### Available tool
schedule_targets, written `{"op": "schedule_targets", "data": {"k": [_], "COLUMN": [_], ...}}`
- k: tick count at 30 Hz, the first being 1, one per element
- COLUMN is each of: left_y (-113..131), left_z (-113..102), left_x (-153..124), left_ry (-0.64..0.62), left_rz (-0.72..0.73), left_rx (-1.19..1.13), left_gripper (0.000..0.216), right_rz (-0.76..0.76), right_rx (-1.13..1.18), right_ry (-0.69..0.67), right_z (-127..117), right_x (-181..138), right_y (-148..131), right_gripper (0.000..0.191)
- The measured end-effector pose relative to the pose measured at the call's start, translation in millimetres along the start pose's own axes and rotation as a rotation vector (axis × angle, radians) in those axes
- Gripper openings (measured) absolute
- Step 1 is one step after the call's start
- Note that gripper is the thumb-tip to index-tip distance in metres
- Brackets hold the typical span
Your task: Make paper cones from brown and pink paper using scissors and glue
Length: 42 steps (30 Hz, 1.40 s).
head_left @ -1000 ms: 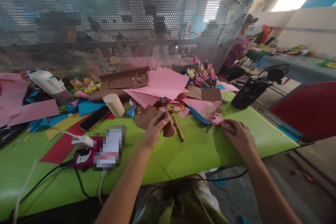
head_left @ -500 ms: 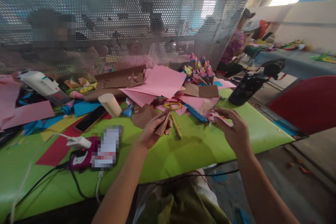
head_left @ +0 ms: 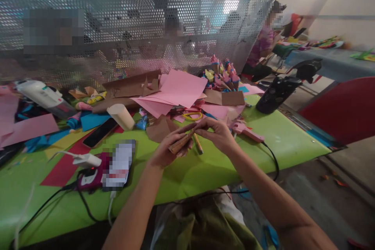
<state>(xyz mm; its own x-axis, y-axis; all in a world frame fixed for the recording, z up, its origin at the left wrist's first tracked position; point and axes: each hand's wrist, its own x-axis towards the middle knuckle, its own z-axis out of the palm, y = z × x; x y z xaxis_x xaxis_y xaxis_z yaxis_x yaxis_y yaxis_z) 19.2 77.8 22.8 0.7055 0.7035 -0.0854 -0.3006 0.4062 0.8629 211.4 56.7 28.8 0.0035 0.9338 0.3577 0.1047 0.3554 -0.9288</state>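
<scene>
A small rolled cone of brown paper (head_left: 177, 146) lies in my left hand (head_left: 165, 150), whose fingers are wrapped round it. My right hand (head_left: 218, 134) pinches at the cone's far, narrow end, its fingertips touching the paper there. Just beyond the cone, partly hidden by my hands, a yellow pencil (head_left: 198, 145) rests on the green table (head_left: 222, 170). To the right of my right hand lies a pink glue gun (head_left: 249, 132) with a black cord.
Pink sheets (head_left: 181, 88), brown paper (head_left: 129, 86) and a cluster of small paper cones (head_left: 224, 74) sit at the back. A cardboard tube (head_left: 121, 117), two phones and a power strip (head_left: 92, 177) stand left. A black bottle (head_left: 275, 95) is at right.
My right hand has let go of the pink glue gun, leaving it on the table, and moved left to the brown cone. My left hand still holds the cone.
</scene>
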Motion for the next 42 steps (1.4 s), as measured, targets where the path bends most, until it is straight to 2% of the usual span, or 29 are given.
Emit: {"op": "schedule_targets", "data": {"k": [2,4,6,10,12,14,16,21,25,32,39,42], "left_y": [-1.0,-2.1,-3.5,-5.9,-6.4,-5.9,-4.5,-2.1,-4.9,-5.4,-6.7,-5.8], "left_z": [-2.8,-6.9,-12.2,-22.5,-24.4,-22.9,-18.9,-13.9,-19.4,-20.2,-23.3,-21.1], "left_x": [3.0,7.9,13.3,17.7,15.6,12.5,10.5,14.3,17.5,14.8,17.2,17.5], "left_ry": [0.055,0.17,0.333,0.697,0.841,0.931,0.934,0.764,0.748,0.681,0.712,0.753], "left_rz": [0.006,0.057,0.201,0.58,0.662,0.691,0.686,0.566,0.488,0.454,0.416,0.39], "left_rx": [0.014,0.009,0.01,0.135,0.225,0.309,0.361,0.329,0.265,0.361,0.306,0.266], "left_gripper": [0.05,0.049,0.046,0.037,0.035,0.035,0.034,0.037,0.033,0.023,0.022,0.024], "right_rz": [0.012,0.028,0.047,0.069,0.055,0.038,0.031,0.035,0.007,-0.012,0.121,0.127], "right_rx": [0.007,0.026,0.056,0.12,0.139,0.14,0.126,0.054,-0.013,-0.074,0.042,0.071], "right_ry": [-0.017,-0.014,0.017,0.081,0.108,0.132,0.155,0.147,0.098,0.056,-0.038,-0.078], "right_z": [-1.9,-3.4,-3.8,-0.1,3.6,8.2,12.7,19.5,17.3,11.5,8.4,6.1], "right_x": [1.8,5.7,11.9,28.5,35.7,39.7,39.9,29.5,23.5,22.7,26.0,27.2], "right_y": [-0.1,-0.8,-2.0,-3.5,-2.3,1.0,6.0,17.1,17.3,14.1,21.2,20.8], "right_gripper": [0.02,0.02,0.022,0.023,0.021,0.02,0.02,0.02,0.018,0.014,0.03,0.034]}}
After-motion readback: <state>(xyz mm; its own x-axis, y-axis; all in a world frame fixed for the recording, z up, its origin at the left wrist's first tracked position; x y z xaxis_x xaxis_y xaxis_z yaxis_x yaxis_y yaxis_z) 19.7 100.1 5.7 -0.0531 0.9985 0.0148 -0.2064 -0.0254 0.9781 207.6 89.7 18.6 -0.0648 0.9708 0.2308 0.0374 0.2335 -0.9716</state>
